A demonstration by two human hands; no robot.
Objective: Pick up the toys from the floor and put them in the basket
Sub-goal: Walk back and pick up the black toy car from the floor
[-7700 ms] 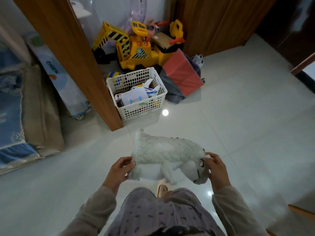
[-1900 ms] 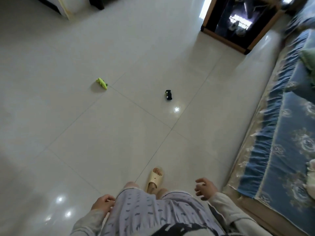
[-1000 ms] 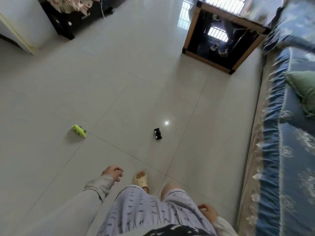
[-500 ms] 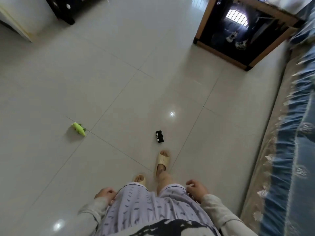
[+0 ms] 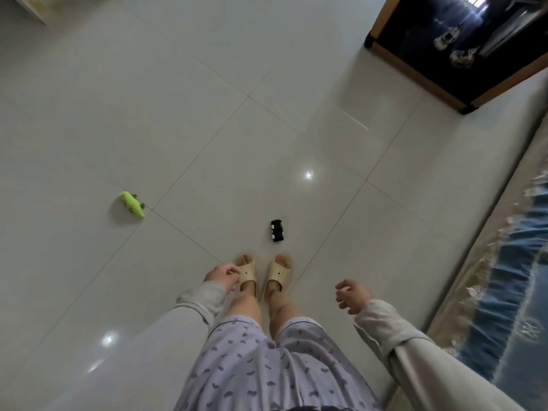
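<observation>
A small black toy car [image 5: 277, 230] with white wheels lies on the pale floor tiles, just ahead of my two slippered feet [image 5: 264, 274]. A bright green plush toy [image 5: 132, 204] lies farther left, beside a tile joint. My left hand [image 5: 221, 275] hangs by my left leg with its fingers loosely curled and nothing in it. My right hand [image 5: 351, 295] hangs to the right with its fingers apart and empty. Both hands are well above the toys. The basket is out of view.
A blue patterned bed cover with a fringed edge [image 5: 501, 262] runs along the right side. A dark glass-topped table with a wooden frame [image 5: 456, 46] stands at the top right. Glossy tile floor [image 5: 207, 114] spreads ahead and to the left.
I let go of the white plush dinosaur earlier and turned away from the basket. Over the last second I have stepped up to the black car, and my feet now stand together.
</observation>
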